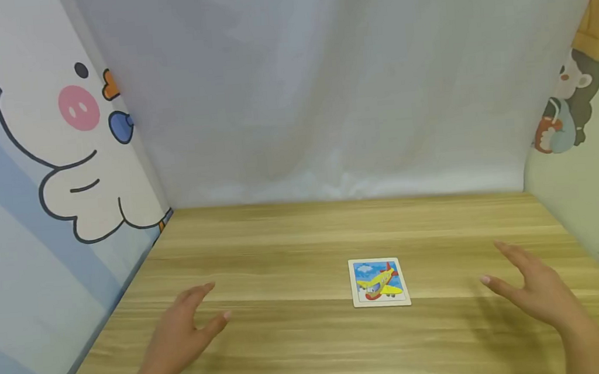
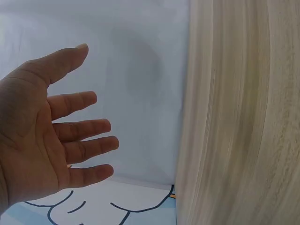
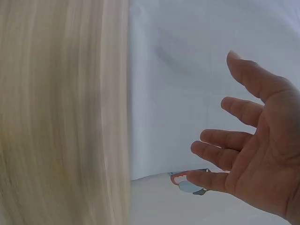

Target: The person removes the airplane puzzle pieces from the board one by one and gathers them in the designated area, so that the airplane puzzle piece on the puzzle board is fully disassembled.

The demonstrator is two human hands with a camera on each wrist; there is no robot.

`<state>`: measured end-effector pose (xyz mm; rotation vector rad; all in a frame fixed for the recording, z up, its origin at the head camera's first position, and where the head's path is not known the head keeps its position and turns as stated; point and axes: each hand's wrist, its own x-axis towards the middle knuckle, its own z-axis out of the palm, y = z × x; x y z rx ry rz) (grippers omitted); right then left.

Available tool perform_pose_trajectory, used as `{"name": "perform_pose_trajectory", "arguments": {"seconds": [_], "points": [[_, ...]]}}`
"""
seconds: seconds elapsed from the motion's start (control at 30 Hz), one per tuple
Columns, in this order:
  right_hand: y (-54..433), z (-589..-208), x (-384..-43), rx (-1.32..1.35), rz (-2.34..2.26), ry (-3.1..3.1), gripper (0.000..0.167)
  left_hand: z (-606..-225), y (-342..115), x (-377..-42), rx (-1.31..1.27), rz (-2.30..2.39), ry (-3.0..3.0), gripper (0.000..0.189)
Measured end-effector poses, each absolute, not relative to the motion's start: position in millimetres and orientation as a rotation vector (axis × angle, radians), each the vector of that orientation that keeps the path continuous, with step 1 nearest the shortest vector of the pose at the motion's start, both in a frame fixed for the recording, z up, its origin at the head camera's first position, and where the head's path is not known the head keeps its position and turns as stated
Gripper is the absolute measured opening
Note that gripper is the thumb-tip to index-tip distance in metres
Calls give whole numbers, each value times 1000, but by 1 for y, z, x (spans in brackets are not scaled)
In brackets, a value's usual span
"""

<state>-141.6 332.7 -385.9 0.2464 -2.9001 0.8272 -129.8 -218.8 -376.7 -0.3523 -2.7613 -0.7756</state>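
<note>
A square picture puzzle [image 1: 379, 282] with a yellow airplane on a blue sky and a pale border lies flat on the table, right of the middle. To its left, my left hand [image 1: 181, 331] is held over the wood with thumb and fingers spread, holding nothing. On the other side my right hand [image 1: 540, 291] hovers in a similar pose, its shadow falling on the table beside it. Both wrist views show the palms bare, the left hand [image 2: 42, 136] and the right hand [image 3: 262, 150] with fingers apart.
The wood-grain table [image 1: 261, 231] ends at a grey-white curtain [image 1: 313, 92] at the back. A light blue panel with a white cartoon figure [image 1: 24, 114] stands along the left side. On the right is a pale green panel [image 1: 595, 187] with a cartoon child.
</note>
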Motion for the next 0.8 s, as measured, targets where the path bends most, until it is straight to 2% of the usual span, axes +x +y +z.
{"name": "perform_pose_trajectory", "arguments": {"seconds": [0.27,0.8], "points": [[325,-386,-149,262,914,-2884,76,-383,-205,-134,-333,-876,-2758,54],[300,-399,-166,294,1084,-2871,66,-391,-181,-147,-318,-1056,-2778,57]]}}
